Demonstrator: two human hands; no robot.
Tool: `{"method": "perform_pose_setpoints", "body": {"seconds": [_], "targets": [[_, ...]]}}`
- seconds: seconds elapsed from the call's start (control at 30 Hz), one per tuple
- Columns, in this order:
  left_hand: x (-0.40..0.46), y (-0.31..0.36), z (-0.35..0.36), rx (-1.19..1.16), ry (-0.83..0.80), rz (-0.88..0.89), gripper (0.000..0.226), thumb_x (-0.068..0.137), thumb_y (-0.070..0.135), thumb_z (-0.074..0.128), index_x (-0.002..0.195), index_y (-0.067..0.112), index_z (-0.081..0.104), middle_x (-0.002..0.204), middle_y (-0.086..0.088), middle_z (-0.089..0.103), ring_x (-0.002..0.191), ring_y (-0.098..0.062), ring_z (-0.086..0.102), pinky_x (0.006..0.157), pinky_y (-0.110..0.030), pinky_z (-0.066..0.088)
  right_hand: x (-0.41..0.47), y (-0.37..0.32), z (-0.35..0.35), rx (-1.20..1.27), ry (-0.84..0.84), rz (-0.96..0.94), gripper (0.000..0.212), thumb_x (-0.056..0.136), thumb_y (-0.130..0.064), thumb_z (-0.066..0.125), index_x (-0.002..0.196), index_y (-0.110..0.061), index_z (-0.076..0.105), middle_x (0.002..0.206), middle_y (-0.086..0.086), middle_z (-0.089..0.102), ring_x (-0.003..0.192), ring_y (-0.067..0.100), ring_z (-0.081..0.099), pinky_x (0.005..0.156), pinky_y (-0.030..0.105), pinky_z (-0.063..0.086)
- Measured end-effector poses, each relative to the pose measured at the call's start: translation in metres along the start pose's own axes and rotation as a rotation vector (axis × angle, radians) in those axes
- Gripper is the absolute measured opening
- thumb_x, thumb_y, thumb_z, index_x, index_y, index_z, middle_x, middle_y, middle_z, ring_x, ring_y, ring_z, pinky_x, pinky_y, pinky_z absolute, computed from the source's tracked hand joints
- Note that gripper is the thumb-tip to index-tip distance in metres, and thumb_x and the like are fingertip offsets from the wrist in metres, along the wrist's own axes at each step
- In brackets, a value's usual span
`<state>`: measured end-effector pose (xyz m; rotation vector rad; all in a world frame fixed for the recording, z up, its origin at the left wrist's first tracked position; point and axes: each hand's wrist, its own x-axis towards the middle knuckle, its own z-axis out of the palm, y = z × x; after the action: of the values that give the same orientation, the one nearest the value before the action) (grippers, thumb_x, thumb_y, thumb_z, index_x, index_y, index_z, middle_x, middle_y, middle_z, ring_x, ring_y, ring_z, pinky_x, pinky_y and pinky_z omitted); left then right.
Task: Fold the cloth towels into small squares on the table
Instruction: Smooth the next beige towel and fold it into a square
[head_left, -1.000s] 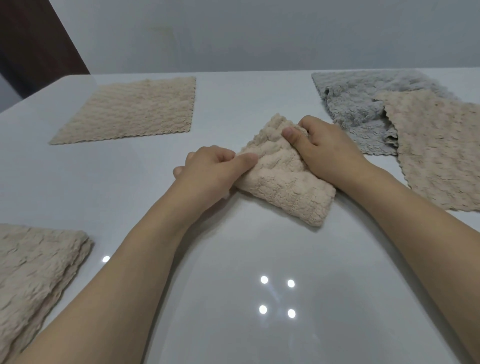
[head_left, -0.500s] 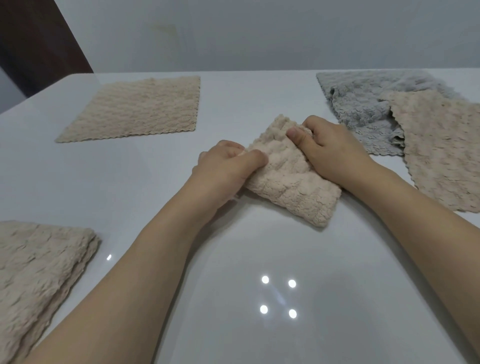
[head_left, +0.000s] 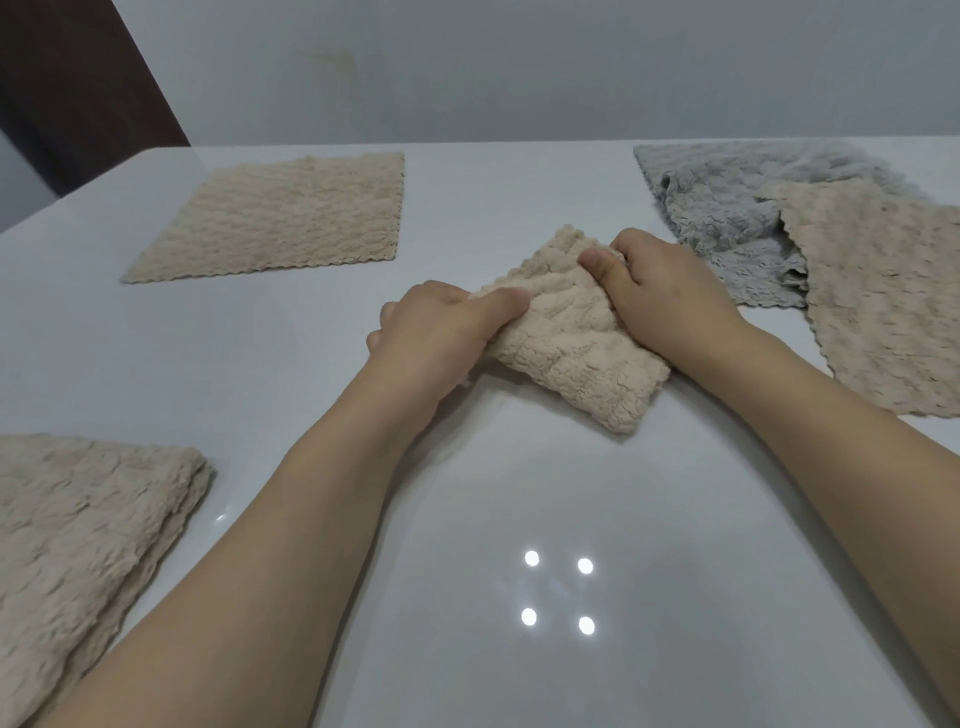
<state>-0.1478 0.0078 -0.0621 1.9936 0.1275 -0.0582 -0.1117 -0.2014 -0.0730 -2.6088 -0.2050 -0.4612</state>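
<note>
From the head view we see a small folded beige towel (head_left: 571, 338) lying near the middle of the glossy white desk (head_left: 519, 519). It is thick and nubbly, doubled into a plump, skewed packet with one rounded corner pointing toward 5 o'clock. Our left hand (head_left: 441, 332) grips its 9 o'clock edge: the thumb lies on top of the cloth and the other fingers (head_left: 384, 317) curl down at the edge, though we cannot tell how far they reach beneath. Our right hand (head_left: 670, 291) pinches the corner at 1 o'clock, thumb pressed into the pile on top and the remaining fingers bent over the far side.

We count five towels in all. Four are beige and one is grey. Besides the one we hold, a flat beige towel (head_left: 280, 218) lies spread open at 10 o'clock, well apart from our hands. A folded beige stack (head_left: 83, 545) sits at 8 o'clock, cut off by the frame edge; how many layers it has we cannot tell. At 2 o'clock a rumpled grey towel (head_left: 727, 208) lies partly under a speckled beige towel (head_left: 883, 301), whose scalloped edge overlaps it. Four bright light spots (head_left: 557, 592) reflect off the desk at 6 o'clock.
</note>
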Motion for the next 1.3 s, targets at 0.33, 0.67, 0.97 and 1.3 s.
{"method": "perform_pose_setpoints", "body": {"seconds": [0.33,0.67,0.97,1.3], "targets": [[-0.004,0.006,-0.002,-0.103,0.037,0.073,0.037,0.067,0.040,0.066,0.051,0.014,0.044,0.062,-0.004,0.043,0.058,-0.023,0.042,0.055,-0.033,0.039,0.001,-0.001,0.001,0.011,0.033,-0.001,0.047,0.100,-0.052,0.032,0.084,-0.011,0.047,0.077,0.004,0.053,0.078,0.030,0.050,0.063,0.037,0.034],[-0.010,0.007,-0.003,-0.082,-0.228,0.044,0.050,0.052,0.056,0.085,0.085,0.019,0.078,0.114,0.013,0.067,0.097,-0.012,0.069,0.088,-0.034,0.052,-0.003,-0.004,-0.004,0.187,-0.011,-0.069,0.044,0.099,-0.049,0.039,0.084,-0.009,0.049,0.076,0.004,0.055,0.077,0.026,0.050,0.065,0.036,0.036],[-0.011,0.012,-0.005,-0.133,-0.070,0.037,0.037,0.082,0.042,0.074,0.073,0.012,0.053,0.062,-0.008,0.042,0.048,-0.019,0.035,0.047,-0.027,0.026,0.000,-0.004,0.000,0.084,0.014,-0.002,0.046,0.099,-0.051,0.035,0.084,-0.011,0.049,0.079,0.005,0.057,0.079,0.029,0.052,0.065,0.038,0.037],[-0.005,0.005,-0.006,-0.079,0.035,0.088,0.025,0.081,0.030,0.069,0.068,0.011,0.058,0.057,-0.006,0.047,0.057,-0.019,0.042,0.054,-0.032,0.038,0.001,-0.006,0.000,-0.067,0.014,0.071,0.045,0.101,-0.051,0.029,0.085,-0.012,0.045,0.078,0.004,0.049,0.076,0.028,0.044,0.064,0.037,0.031]]}}
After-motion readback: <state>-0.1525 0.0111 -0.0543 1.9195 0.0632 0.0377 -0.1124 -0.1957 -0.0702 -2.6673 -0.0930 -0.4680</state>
